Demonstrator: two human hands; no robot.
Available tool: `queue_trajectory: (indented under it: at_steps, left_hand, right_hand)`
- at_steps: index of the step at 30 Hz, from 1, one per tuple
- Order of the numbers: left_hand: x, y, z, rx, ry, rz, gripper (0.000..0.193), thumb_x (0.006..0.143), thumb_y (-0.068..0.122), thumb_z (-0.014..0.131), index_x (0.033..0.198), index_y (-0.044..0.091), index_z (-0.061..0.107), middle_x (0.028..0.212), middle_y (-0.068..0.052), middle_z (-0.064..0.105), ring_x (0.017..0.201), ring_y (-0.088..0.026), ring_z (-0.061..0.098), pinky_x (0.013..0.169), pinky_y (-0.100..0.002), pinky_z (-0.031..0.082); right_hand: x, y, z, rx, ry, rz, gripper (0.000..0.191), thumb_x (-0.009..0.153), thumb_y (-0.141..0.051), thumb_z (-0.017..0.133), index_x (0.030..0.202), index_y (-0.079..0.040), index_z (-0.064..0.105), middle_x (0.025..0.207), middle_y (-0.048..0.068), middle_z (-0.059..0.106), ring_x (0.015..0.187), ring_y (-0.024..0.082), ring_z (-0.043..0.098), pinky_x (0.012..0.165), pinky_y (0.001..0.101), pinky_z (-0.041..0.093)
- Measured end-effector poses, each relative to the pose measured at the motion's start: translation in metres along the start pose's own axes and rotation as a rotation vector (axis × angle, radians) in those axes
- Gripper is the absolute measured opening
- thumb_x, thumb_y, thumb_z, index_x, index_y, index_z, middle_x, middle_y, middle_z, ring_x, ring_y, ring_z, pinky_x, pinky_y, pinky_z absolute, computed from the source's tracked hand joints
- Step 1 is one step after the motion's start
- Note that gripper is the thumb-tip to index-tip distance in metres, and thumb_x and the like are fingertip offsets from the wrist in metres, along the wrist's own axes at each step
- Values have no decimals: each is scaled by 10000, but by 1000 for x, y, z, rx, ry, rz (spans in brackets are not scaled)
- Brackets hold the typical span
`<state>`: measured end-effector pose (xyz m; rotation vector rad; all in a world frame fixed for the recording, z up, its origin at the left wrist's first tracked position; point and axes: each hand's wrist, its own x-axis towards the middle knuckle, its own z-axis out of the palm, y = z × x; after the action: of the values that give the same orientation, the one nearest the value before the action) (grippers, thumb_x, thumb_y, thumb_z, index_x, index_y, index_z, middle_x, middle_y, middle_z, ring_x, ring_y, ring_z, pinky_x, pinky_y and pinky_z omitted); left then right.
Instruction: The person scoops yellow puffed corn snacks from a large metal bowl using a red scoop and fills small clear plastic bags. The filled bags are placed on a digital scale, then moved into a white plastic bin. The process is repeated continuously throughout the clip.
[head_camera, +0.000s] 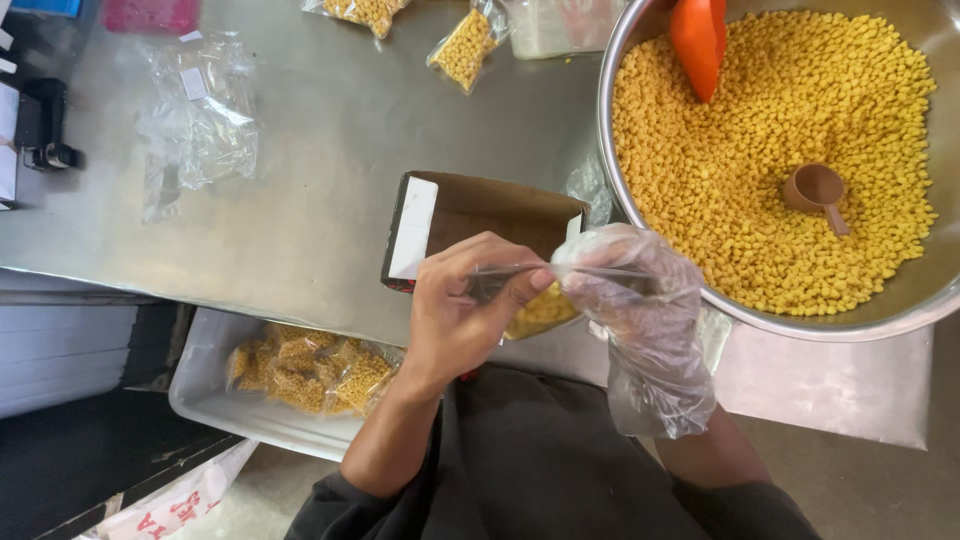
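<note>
My left hand is bare and pinches the top edge of a small clear bag of yellow kernels. My right hand, inside a loose clear plastic glove, grips the same top edge from the other side. The bag hangs between both hands over the front edge of the steel table, in front of an open cardboard box. To the right stands a big steel bowl full of yellow kernels, with a small brown scoop lying in them and an orange scoop stuck in at the top.
A grey bin below the table's edge holds several filled bags. Empty clear bags lie at the left of the table. Two filled bags and a white container sit at the far side. A pink box is at the top left.
</note>
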<state>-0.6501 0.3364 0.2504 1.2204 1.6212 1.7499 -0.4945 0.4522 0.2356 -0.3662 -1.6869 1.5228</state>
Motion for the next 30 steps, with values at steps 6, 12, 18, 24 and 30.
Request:
queue_trajectory:
  at_steps: [6, 12, 18, 24, 30]
  left_hand:
    - [-8, 9, -16, 112, -55, 148, 106, 976, 99, 740, 1045, 18, 741, 963, -87, 763, 858, -161, 734, 766, -279, 577]
    - [-18, 1, -49, 149, -95, 39, 174, 1020, 149, 675, 1078, 14, 769, 909, -95, 803, 741, -155, 770, 676, -260, 589]
    - [-42, -5, -57, 7, 95, 3, 173, 1048, 154, 654, 1081, 26, 766, 922, -76, 789, 806, -134, 759, 708, -248, 597]
    - [-78, 1, -85, 301, 174, -52, 119, 887, 87, 795, 991, 29, 799, 768, -66, 730, 651, -152, 661, 606, -262, 496]
    - [-153, -16, -125, 383, 201, -27, 120, 920, 61, 758, 1025, 32, 708, 1038, -118, 780, 879, -177, 785, 772, -268, 611]
  right_hand:
    - [2, -23, 16, 120, 29, 131, 112, 923, -7, 788, 997, -17, 706, 1005, 84, 725, 935, 159, 702, 805, 304, 590]
    - [4, -27, 24, 81, 49, 279, 40, 947, 21, 769, 972, 11, 738, 936, 105, 733, 891, 156, 665, 789, 281, 540]
    - [7, -10, 45, 186, 7, 271, 75, 908, -1, 794, 956, -6, 737, 951, 105, 744, 873, 173, 691, 797, 309, 577]
    - [2, 9, 87, 58, -347, 224, 71, 890, -47, 803, 927, -57, 743, 955, 99, 747, 901, 185, 724, 791, 324, 634]
    - [-10, 57, 98, 117, -790, 192, 163, 956, -152, 736, 1095, -76, 775, 1101, 116, 781, 1014, 209, 764, 849, 336, 654]
